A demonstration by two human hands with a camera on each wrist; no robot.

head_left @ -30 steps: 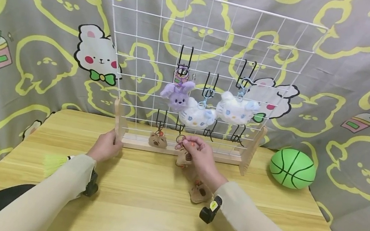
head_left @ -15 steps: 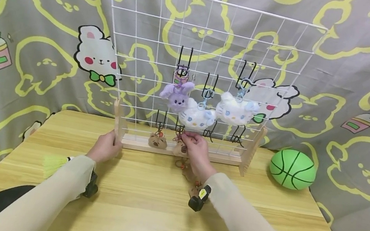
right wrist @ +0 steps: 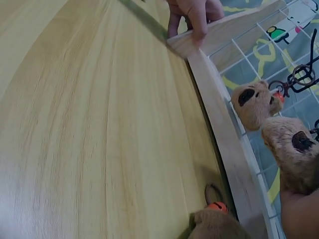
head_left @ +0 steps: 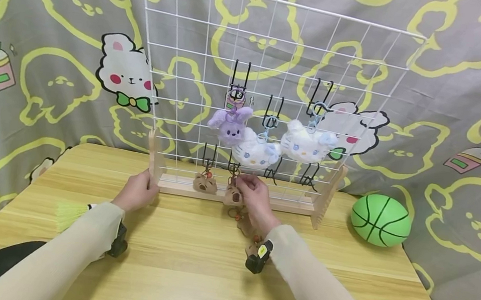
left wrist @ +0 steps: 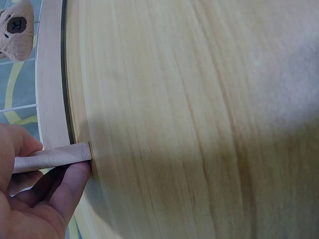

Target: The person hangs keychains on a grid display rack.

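A: Left hand point(head_left: 136, 191) first. What do we log?
B: Thumb and fingers curled round the wooden foot point(left wrist: 55, 157) at the left end of the wooden stand point(head_left: 328, 194), digits on both sides, spread only as far as the wood. Firm hold, we'd say.
A: Right hand point(head_left: 256, 198)?
B: Fingers bent, tips at the upper side of a brown plush keychain point(head_left: 233, 197). Pinching or only touching, we can't tell; the plush hides most of them in the right wrist view.
A: Where do we place that plush?
B: Front of the white wire grid point(head_left: 147, 8), low down, just under a black hook point(head_left: 234, 167). We can't make out whether it hangs free. A second brown plush point(head_left: 205, 184) hangs beside it, on the left.
A: More brown ones?
B: We count two on the table point(head_left: 188, 270): a third brown plush point(head_left: 245, 225) just before the stand, a fourth brown plush point(head_left: 253, 249) partly behind the right wrist camera point(head_left: 257, 257).
A: Higher up?
B: Purple rabbit plush point(head_left: 230, 129), lower white cat plush point(head_left: 255, 153), upper white cat plush point(head_left: 306, 143), all hanging.
A: Edges, quick.
B: Green ball point(head_left: 381, 220) right of the stand, yellow-green bristles point(head_left: 70, 213) by the left sleeve point(head_left: 83, 238), patterned curtain point(head_left: 71, 11) behind.
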